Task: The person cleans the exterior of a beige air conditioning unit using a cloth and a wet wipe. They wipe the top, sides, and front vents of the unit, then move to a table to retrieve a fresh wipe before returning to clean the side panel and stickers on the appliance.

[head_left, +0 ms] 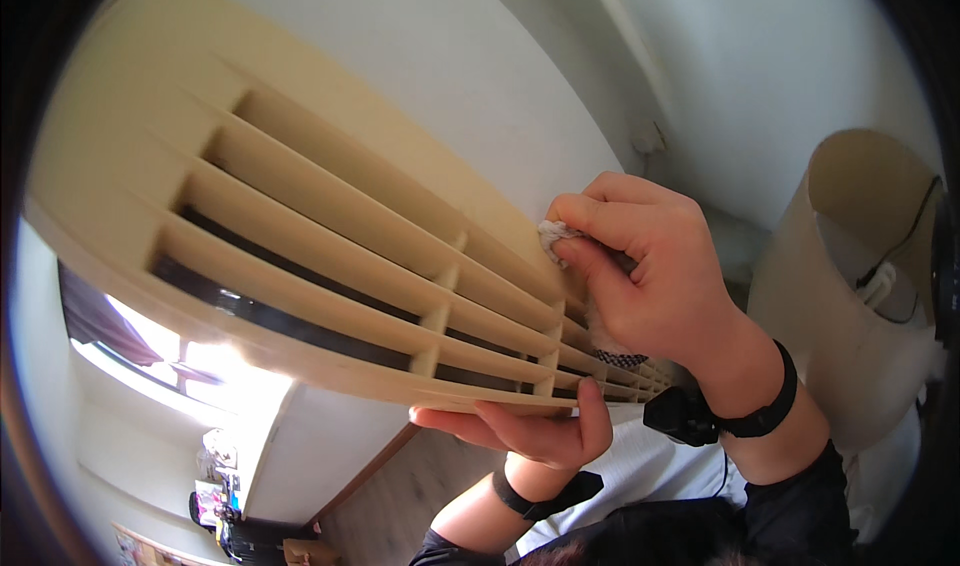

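A yellowed cream plastic slatted grille [352, 213], apparently the front of a wall air conditioner, stretches across the view. Dark gaps show between its long slats. My right hand [652, 266] pinches a crumpled whitish cloth [556, 240] between thumb and fingers. The cloth is against the frame beside the upper slats; more of it, with a dark checked edge, hangs below the palm. My left hand [532, 427] grips the grille's lower edge, with the thumb up on its face and the fingers along the underside. Both wrists wear black bands with small devices.
A large pale lampshade [780, 326] stands close to my right arm, with a cord and a white fitting inside. White fabric [645, 461] lies below. A bright window [195, 363], wooden floor [390, 483] and a cardboard box [309, 552] are lower left.
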Available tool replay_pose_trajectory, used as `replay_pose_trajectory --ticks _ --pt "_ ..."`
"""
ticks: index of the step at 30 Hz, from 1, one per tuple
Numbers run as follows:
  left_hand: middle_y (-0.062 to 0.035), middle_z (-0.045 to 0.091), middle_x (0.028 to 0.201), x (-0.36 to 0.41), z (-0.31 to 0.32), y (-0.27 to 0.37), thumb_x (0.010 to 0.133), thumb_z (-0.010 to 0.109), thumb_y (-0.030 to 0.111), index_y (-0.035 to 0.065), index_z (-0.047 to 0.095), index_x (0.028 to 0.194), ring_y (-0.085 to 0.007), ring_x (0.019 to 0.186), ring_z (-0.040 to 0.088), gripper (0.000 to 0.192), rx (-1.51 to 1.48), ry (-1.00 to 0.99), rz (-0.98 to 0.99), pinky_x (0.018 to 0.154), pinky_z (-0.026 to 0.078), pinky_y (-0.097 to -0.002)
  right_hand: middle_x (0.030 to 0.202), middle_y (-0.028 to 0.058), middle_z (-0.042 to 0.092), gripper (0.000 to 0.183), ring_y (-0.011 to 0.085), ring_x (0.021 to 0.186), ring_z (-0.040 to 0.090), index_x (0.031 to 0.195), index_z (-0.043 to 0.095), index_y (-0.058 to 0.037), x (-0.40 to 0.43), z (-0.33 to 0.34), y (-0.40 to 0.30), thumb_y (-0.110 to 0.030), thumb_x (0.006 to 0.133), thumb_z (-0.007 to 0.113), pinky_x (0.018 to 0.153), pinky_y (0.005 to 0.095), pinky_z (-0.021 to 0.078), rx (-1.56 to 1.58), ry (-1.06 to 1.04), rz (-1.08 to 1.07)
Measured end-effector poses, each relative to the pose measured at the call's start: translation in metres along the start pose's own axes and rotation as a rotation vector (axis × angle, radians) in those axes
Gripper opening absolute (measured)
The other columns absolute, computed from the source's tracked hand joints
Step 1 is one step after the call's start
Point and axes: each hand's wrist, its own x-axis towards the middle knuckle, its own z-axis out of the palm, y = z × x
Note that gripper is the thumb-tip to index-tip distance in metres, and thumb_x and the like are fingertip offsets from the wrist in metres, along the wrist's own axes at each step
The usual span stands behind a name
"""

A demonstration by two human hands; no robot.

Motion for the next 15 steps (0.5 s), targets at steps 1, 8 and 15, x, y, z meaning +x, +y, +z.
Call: replay_pose_trajectory --ticks 1,8,15 --pt "-0.0301 -0.011 0.134 -0.001 0.000 -0.001 0.076 0.049 0.040 -0.0021 0.000 0.132 -0.0408 0.125 -0.011 0.085 0.011 -0.009 0.014 0.097 -0.005 -0.0520 0.060 0.0106 0.048 0.009 0.0281 0.056 0.048 0.075 0.058 -0.0027 -0.006 -0.001 0.003 -0.001 0.066 0.056 0.048 0.0343 0.0367 -0.002 0.024 0.015" --pt "-0.0114 -0.009 0.140 -0.016 0.006 -0.014 0.074 0.048 0.040 0.0172 -0.005 0.135 -0.0363 0.127 0.002 0.083 -0.362 0.164 0.140 0.100 0.013 -0.0526 0.062 0.0104 0.049 0.011 0.0275 0.057 0.048 0.076 0.057 -0.0026 -0.063 -0.005 0.034 0.000 0.066 0.056 0.050 0.0338 0.0377 -0.107 -0.010 0.085" --pt "-0.0130 -0.002 0.139 -0.067 0.014 -0.007 0.080 0.046 0.042 0.0202 -0.005 0.133 -0.0366 0.124 0.016 0.077 -0.550 -0.159 0.020 0.096 0.031 -0.0486 0.065 0.0103 0.050 0.013 0.0274 0.060 0.050 0.080 0.058 -0.0031 -0.127 -0.021 0.078 0.000 0.067 0.057 0.053 0.0321 0.0400 -0.082 -0.115 0.248"
